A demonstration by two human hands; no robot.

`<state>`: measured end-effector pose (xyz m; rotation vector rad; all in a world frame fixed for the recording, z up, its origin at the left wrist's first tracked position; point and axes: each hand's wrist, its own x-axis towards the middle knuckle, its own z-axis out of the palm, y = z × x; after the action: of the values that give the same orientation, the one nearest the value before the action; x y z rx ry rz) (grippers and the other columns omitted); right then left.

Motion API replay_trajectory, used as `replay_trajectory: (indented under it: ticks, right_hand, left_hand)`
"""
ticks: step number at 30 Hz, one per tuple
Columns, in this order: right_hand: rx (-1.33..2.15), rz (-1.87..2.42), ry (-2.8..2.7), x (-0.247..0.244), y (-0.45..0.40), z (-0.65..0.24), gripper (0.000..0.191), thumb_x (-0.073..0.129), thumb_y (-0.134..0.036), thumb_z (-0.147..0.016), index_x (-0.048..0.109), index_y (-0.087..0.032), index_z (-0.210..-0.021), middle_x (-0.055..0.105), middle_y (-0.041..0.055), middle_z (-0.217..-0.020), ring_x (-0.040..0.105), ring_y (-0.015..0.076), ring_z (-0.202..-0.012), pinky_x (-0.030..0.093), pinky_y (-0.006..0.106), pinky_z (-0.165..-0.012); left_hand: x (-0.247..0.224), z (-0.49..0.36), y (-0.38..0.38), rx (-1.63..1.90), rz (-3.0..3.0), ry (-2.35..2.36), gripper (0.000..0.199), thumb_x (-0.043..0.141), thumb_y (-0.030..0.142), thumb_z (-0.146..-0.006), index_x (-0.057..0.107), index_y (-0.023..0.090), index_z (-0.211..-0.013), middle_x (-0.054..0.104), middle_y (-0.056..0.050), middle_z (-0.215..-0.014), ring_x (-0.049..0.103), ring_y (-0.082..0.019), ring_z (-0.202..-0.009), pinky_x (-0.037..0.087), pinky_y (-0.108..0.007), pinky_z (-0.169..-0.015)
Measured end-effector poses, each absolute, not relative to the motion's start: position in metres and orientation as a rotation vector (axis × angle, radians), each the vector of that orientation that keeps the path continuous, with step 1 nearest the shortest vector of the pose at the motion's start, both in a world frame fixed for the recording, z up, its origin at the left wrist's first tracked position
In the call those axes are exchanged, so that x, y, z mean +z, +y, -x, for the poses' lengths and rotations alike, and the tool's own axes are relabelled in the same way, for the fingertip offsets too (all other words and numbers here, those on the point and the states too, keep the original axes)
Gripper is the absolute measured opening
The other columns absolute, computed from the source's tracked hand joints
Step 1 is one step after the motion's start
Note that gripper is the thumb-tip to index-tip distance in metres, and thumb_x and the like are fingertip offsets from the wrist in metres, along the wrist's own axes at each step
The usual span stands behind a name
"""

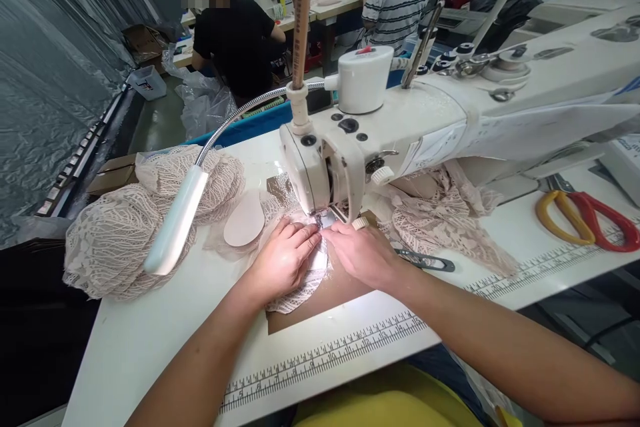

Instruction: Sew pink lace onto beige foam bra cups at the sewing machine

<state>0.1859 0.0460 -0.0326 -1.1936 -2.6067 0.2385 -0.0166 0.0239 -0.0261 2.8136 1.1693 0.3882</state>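
A white sewing machine (320,173) stands over the table, its needle area just beyond my fingertips. My left hand (287,257) presses on a pale lace piece (305,290), fingers together and lying on the fabric. Close on its right, my right hand (363,253) reaches in with fingers pressed together at the edge of the same piece, by the presser foot. Whether its fingertips pinch the fabric is too small to tell. A smooth beige oval pad (244,219) lies on sheer fabric left of the needle.
Lace bundles (117,240) are piled at the left under a lamp (177,220). More lace (440,213), small snips (427,261) and red-and-yellow-handled scissors (590,220) lie right. A printed ruler (320,367) runs along the table's front edge. Two people sit or stand behind.
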Motion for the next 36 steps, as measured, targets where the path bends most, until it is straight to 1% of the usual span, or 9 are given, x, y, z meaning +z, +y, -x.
replay_trajectory:
  ticks: [8,12,16,21,27,32,36]
  right_hand:
    - [0.233,1.209,-2.611,-0.031,0.046,-0.184,0.029,0.042,-0.016,-0.089,0.068,-0.019,-0.102,0.066,0.005,-0.083,0.052,0.0162,-0.069,0.032,0.028,-0.058]
    - [0.244,1.196,-2.605,-0.03,0.046,-0.184,0.029,0.042,-0.015,-0.089,0.069,-0.019,-0.1,0.066,0.0044,-0.081,0.051,0.0162,-0.068,0.031,0.028,-0.057]
    - [0.268,1.158,-2.584,-0.03,0.046,-0.187,0.029,0.043,-0.013,-0.087,0.068,-0.018,-0.1,0.065,0.0042,-0.079,0.052,0.0161,-0.069,0.032,0.028,-0.059]
    - [0.292,1.095,-2.585,-0.032,0.047,-0.19,0.028,0.043,-0.012,-0.087,0.069,-0.018,-0.098,0.064,0.004,-0.078,0.05,0.0144,-0.066,0.031,0.027,-0.057]
    - [0.239,1.106,-2.609,-0.032,0.047,-0.189,0.029,0.043,-0.012,-0.087,0.069,-0.019,-0.097,0.063,0.0028,-0.079,0.044,0.0129,-0.06,0.029,0.027,-0.055]
    - [0.231,1.138,-2.602,-0.032,0.048,-0.187,0.03,0.043,-0.013,-0.086,0.068,-0.019,-0.102,0.063,0.0028,-0.081,0.045,0.0135,-0.061,0.029,0.026,-0.055]
    - [0.242,1.131,-2.587,-0.031,0.047,-0.188,0.031,0.044,-0.012,-0.086,0.068,-0.02,-0.103,0.064,0.0028,-0.083,0.047,0.0138,-0.064,0.031,0.026,-0.057]
  left_hand:
    - [-0.028,0.017,0.024,0.422,-2.795,1.16,0.039,0.044,0.012,-0.088,0.054,0.017,-0.125,0.059,-0.013,-0.124,0.053,-0.026,-0.106,0.043,-0.048,-0.091]
    - [-0.028,0.017,0.025,0.413,-2.787,1.161,0.036,0.043,0.013,-0.09,0.054,0.016,-0.123,0.059,-0.012,-0.125,0.052,-0.025,-0.111,0.043,-0.047,-0.094]
    - [-0.03,0.017,0.027,0.458,-2.745,1.169,0.037,0.043,0.013,-0.089,0.053,0.018,-0.124,0.06,-0.011,-0.125,0.052,-0.024,-0.114,0.044,-0.047,-0.095]
    - [-0.03,0.016,0.028,0.467,-2.724,1.222,0.037,0.044,0.015,-0.089,0.054,0.016,-0.124,0.06,-0.013,-0.124,0.053,-0.026,-0.114,0.044,-0.049,-0.096]
    - [-0.026,0.018,0.028,0.402,-2.721,1.287,0.036,0.043,0.025,-0.091,0.055,0.014,-0.124,0.058,-0.014,-0.127,0.051,-0.029,-0.117,0.041,-0.05,-0.099]
    - [-0.027,0.022,0.028,0.337,-2.702,1.344,0.045,0.045,0.033,-0.09,0.05,0.012,-0.13,0.054,-0.016,-0.132,0.044,-0.032,-0.124,0.036,-0.051,-0.103]
    - [-0.023,0.026,0.027,0.324,-2.639,1.347,0.055,0.05,0.043,-0.087,0.046,0.015,-0.134,0.048,-0.018,-0.136,0.041,-0.035,-0.127,0.034,-0.055,-0.103]
